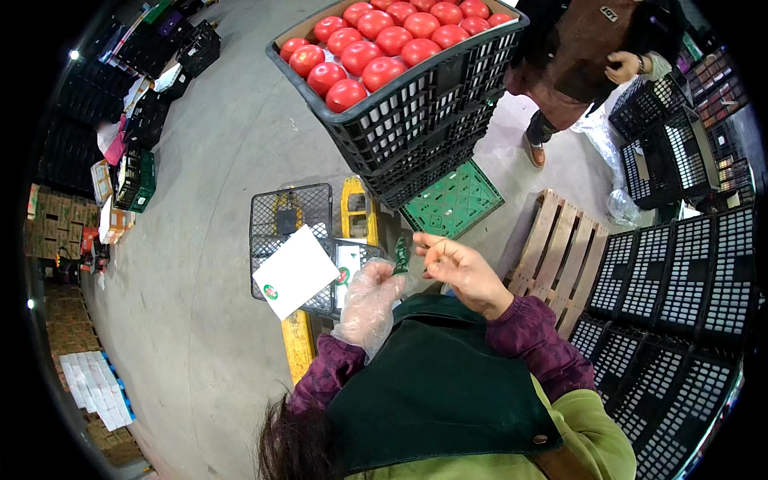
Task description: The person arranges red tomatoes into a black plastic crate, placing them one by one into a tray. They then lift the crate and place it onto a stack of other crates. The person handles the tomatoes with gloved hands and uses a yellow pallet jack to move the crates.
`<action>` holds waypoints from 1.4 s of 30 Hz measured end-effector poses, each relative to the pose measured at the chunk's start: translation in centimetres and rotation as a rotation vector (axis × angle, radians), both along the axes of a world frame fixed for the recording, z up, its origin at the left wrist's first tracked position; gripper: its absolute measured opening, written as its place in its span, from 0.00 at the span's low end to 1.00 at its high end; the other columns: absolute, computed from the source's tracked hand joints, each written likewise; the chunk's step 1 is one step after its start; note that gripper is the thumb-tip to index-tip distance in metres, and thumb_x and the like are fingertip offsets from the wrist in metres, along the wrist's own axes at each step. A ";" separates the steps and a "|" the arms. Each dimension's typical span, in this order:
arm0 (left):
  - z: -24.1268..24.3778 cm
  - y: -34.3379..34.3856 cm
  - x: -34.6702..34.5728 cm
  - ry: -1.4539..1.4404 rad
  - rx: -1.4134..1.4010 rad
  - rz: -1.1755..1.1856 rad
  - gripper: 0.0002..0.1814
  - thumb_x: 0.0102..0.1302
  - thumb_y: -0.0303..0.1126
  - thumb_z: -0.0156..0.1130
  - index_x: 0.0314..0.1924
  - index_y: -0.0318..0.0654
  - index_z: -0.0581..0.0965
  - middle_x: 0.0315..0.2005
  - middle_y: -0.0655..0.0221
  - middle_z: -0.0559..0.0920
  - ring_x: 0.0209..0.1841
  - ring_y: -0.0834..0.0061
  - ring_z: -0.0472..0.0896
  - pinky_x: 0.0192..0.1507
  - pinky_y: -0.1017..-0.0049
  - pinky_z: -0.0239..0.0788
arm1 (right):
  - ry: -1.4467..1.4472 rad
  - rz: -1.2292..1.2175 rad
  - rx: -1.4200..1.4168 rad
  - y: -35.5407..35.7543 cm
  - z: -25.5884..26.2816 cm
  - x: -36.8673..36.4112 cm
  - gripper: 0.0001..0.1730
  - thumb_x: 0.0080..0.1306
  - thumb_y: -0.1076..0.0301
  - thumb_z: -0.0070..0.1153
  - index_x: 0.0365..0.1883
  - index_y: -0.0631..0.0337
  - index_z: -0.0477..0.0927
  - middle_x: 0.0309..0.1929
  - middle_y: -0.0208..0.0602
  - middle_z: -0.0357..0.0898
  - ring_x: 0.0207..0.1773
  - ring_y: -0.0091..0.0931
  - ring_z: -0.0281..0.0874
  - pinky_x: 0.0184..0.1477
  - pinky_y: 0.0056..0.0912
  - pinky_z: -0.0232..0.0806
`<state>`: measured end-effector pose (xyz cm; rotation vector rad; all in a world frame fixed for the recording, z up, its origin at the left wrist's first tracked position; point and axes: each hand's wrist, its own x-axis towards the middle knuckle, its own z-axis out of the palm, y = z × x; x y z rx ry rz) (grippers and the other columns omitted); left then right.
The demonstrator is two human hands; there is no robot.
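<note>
My left hand, in a clear plastic glove, holds a green strip with pale print upright between thumb and fingers. My bare right hand is just right of the strip, fingers partly bent and apart; a small dark thing shows near its fingertips, too small to name. Beyond my hands stands a stack of black plastic crates, the top one filled with red tomatoes. Left of my gloved hand, a white card with a round green and red mark lies on a black mesh crate.
A green plastic pallet lies under the crate stack, beside a yellow pallet jack. A wooden pallet and black crates are at the right. Another person stands at the upper right. More crates line the left.
</note>
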<state>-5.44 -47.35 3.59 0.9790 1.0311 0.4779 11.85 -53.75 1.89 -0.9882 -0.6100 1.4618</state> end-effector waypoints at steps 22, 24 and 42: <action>-5.5 2.1 -20.3 -0.259 -0.297 0.499 0.14 0.63 0.35 0.60 0.45 0.37 0.73 0.33 0.64 0.79 0.33 0.74 0.76 0.36 0.76 0.68 | -0.265 -0.309 -0.036 1.9 0.2 -9.8 0.06 0.60 0.81 0.56 0.34 0.63 0.74 0.39 0.30 0.76 0.38 0.17 0.72 0.40 0.18 0.65; -7.1 1.4 -21.8 -0.237 -0.302 0.595 0.13 0.63 0.34 0.59 0.45 0.36 0.73 0.31 0.64 0.79 0.32 0.74 0.77 0.35 0.76 0.70 | -0.329 -0.278 0.019 3.5 0.4 -9.7 0.06 0.60 0.81 0.55 0.35 0.63 0.74 0.44 0.33 0.76 0.40 0.17 0.72 0.41 0.19 0.65; -17.6 -12.7 -17.8 0.035 -0.746 1.133 0.08 0.61 0.32 0.60 0.37 0.37 0.74 0.27 0.72 0.77 0.28 0.81 0.74 0.34 0.81 0.67 | -1.029 0.789 -0.195 19.0 -27.9 -17.8 0.13 0.55 0.70 0.62 0.36 0.63 0.76 0.28 0.35 0.77 0.30 0.27 0.74 0.36 0.30 0.67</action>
